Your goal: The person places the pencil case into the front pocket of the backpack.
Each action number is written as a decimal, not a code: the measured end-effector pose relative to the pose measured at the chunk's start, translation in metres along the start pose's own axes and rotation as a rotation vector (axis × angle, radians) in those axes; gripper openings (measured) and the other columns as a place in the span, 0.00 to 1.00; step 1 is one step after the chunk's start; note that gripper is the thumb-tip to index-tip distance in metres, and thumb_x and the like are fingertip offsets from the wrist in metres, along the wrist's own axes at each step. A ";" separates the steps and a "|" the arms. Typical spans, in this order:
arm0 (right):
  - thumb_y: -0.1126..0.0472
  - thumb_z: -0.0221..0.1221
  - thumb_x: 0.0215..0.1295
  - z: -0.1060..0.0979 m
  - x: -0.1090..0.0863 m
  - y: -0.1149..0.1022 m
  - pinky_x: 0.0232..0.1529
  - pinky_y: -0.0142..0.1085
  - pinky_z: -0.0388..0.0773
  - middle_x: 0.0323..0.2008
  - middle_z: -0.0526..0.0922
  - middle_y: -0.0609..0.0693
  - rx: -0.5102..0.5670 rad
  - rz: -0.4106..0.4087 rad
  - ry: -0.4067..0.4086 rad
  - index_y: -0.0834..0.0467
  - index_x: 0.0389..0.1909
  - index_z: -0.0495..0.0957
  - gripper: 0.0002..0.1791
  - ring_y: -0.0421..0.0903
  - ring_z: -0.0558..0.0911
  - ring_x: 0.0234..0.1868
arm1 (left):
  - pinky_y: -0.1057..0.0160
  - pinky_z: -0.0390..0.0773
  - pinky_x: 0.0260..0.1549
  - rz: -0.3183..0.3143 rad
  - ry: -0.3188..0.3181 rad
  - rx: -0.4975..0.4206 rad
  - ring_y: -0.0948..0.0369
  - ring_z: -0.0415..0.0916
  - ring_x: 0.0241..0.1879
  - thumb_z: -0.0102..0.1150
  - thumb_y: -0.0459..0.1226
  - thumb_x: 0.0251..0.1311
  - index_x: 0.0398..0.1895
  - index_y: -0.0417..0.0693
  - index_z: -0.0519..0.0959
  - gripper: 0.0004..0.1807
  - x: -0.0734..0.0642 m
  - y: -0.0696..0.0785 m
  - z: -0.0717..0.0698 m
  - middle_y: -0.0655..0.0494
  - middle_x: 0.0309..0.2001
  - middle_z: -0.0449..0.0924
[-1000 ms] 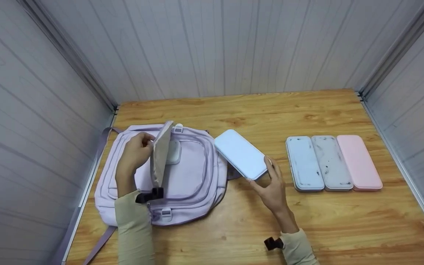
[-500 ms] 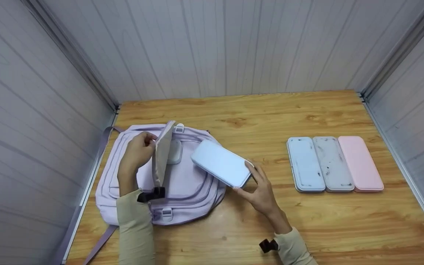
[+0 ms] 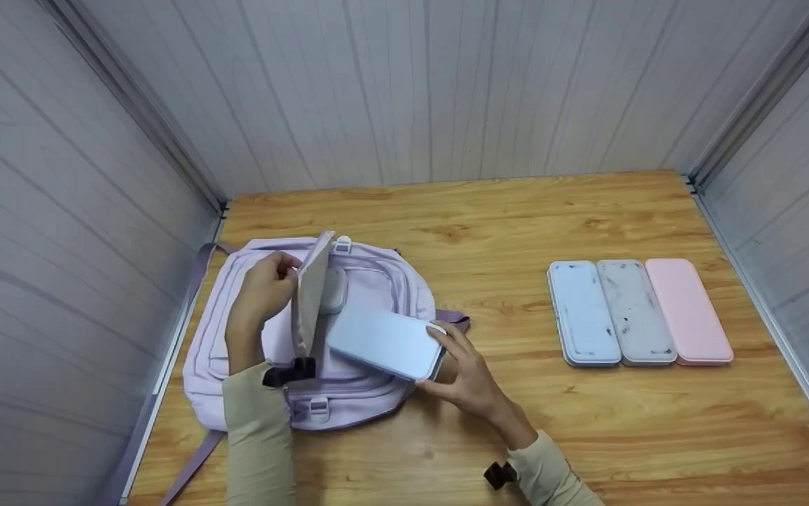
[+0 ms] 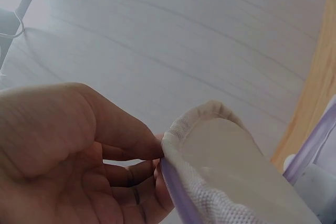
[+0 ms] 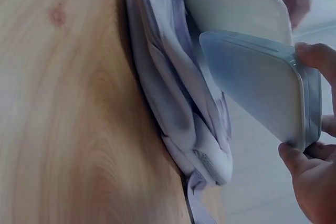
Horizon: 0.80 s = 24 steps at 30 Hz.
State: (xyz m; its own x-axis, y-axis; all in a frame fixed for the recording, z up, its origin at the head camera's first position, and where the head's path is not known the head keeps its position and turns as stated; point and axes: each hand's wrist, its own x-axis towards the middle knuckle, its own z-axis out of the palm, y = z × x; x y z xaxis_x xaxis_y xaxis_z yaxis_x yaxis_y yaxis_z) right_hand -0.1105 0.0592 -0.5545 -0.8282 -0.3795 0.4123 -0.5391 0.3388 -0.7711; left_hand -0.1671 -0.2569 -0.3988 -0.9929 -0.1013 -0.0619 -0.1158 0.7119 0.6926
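Observation:
A lilac backpack (image 3: 207, 351) lies on the table with its front flap (image 3: 311, 299) raised, beige lining showing. My left hand (image 3: 260, 292) pinches the flap's edge between thumb and fingers, seen close in the left wrist view. With thumb and fingers at one end, my right hand (image 3: 471, 383) grips a light blue, hard pencil case (image 3: 383, 341). The case is tilted over the opened pocket, its far end close to the flap. In the right wrist view, the case (image 5: 252, 77) is above the backpack (image 5: 168, 77). Another pale case (image 3: 334, 289) lies in the pocket, partly hidden behind the flap.
Side by side at the right lie a smudged light blue case (image 3: 583, 313), a smudged grey-white case (image 3: 635, 313) and a pink case (image 3: 687, 309). Pale panel walls (image 3: 446, 91) enclose the table's back and sides. Straps (image 3: 193, 467) trail from the backpack.
My right hand has carried the light blue pencil case leftward and toward me, from beside the backpack to over its pocket, turning it more level. My left hand keeps holding the flap in place.

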 end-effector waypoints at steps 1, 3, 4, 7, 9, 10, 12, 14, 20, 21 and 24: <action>0.49 0.72 0.47 0.002 0.001 -0.001 0.60 0.56 0.67 0.66 0.65 0.63 -0.001 -0.010 -0.014 0.57 0.66 0.67 0.44 0.59 0.67 0.65 | 0.64 0.68 0.32 -0.001 -0.002 -0.001 0.55 0.69 0.35 0.43 0.30 0.63 0.48 0.33 0.75 0.15 0.000 0.001 0.000 0.46 0.36 0.73; 0.48 0.71 0.48 0.006 0.004 -0.001 0.61 0.56 0.66 0.66 0.65 0.62 0.002 -0.030 -0.043 0.58 0.67 0.66 0.45 0.59 0.66 0.66 | 0.64 0.69 0.33 -0.005 -0.008 -0.005 0.55 0.69 0.36 0.43 0.30 0.63 0.48 0.33 0.75 0.15 0.000 0.001 0.000 0.46 0.37 0.73; 0.48 0.71 0.48 0.009 0.005 -0.002 0.61 0.56 0.66 0.66 0.65 0.62 0.006 -0.038 -0.058 0.58 0.67 0.66 0.45 0.59 0.66 0.66 | 0.63 0.69 0.33 -0.008 -0.011 -0.006 0.55 0.69 0.36 0.43 0.31 0.64 0.49 0.33 0.75 0.15 0.001 0.001 0.001 0.46 0.37 0.73; 0.48 0.71 0.49 0.015 0.010 -0.002 0.62 0.53 0.66 0.67 0.64 0.62 0.015 -0.050 -0.098 0.59 0.67 0.65 0.45 0.57 0.66 0.66 | 0.63 0.69 0.33 -0.015 -0.016 -0.007 0.54 0.69 0.37 0.43 0.31 0.64 0.49 0.33 0.75 0.15 0.001 0.001 0.001 0.46 0.38 0.73; 0.49 0.70 0.49 0.019 0.013 -0.001 0.61 0.52 0.67 0.67 0.64 0.62 0.021 -0.049 -0.119 0.60 0.67 0.65 0.44 0.56 0.66 0.66 | 0.63 0.69 0.33 -0.012 -0.020 -0.006 0.55 0.69 0.37 0.42 0.30 0.64 0.49 0.34 0.75 0.15 0.001 0.001 0.001 0.46 0.38 0.73; 0.49 0.71 0.50 0.021 0.014 -0.001 0.61 0.51 0.67 0.67 0.63 0.63 0.023 -0.047 -0.128 0.60 0.67 0.65 0.44 0.56 0.66 0.66 | 0.63 0.69 0.33 -0.008 -0.021 -0.003 0.55 0.69 0.37 0.42 0.30 0.63 0.49 0.34 0.75 0.15 0.002 0.002 0.001 0.46 0.38 0.73; 0.50 0.70 0.50 0.024 0.017 -0.001 0.61 0.51 0.67 0.67 0.63 0.63 0.018 -0.045 -0.146 0.61 0.67 0.64 0.44 0.56 0.65 0.67 | 0.63 0.69 0.33 -0.003 -0.021 0.005 0.55 0.69 0.36 0.42 0.30 0.63 0.49 0.34 0.75 0.16 0.002 0.002 0.000 0.46 0.37 0.73; 0.50 0.70 0.51 0.027 0.020 0.000 0.62 0.51 0.67 0.68 0.61 0.63 0.013 -0.042 -0.170 0.60 0.68 0.63 0.44 0.56 0.64 0.68 | 0.63 0.69 0.32 0.000 -0.018 0.009 0.55 0.69 0.35 0.42 0.30 0.63 0.49 0.34 0.75 0.16 0.002 0.002 -0.001 0.47 0.37 0.73; 0.49 0.68 0.54 0.035 0.026 0.003 0.64 0.51 0.65 0.71 0.57 0.63 0.009 -0.044 -0.224 0.60 0.69 0.62 0.44 0.58 0.60 0.70 | 0.63 0.69 0.31 -0.008 -0.021 -0.009 0.56 0.69 0.35 0.42 0.30 0.64 0.49 0.34 0.75 0.15 0.002 0.001 0.000 0.46 0.37 0.73; 0.49 0.68 0.54 0.036 0.026 0.003 0.64 0.51 0.65 0.71 0.57 0.63 0.007 -0.040 -0.222 0.60 0.69 0.62 0.43 0.58 0.60 0.70 | 0.63 0.69 0.32 -0.009 -0.023 -0.011 0.55 0.69 0.35 0.42 0.30 0.64 0.49 0.34 0.75 0.15 0.002 0.001 0.000 0.46 0.37 0.73; 0.49 0.68 0.54 0.040 0.027 0.004 0.64 0.51 0.65 0.69 0.57 0.64 0.009 -0.018 -0.193 0.60 0.68 0.63 0.42 0.58 0.61 0.69 | 0.63 0.69 0.32 -0.003 -0.027 -0.013 0.55 0.69 0.36 0.42 0.30 0.64 0.50 0.33 0.75 0.15 0.001 0.000 0.000 0.46 0.38 0.73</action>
State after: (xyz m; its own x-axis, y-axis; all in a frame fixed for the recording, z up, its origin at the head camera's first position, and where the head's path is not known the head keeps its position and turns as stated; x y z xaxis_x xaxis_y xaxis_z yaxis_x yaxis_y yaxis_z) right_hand -0.1285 0.0157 -0.5661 -0.7733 -0.5439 0.3260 -0.5516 0.3233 -0.7689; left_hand -0.1684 -0.2573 -0.3988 -0.9929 -0.0847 -0.0837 -0.1191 0.7024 0.7018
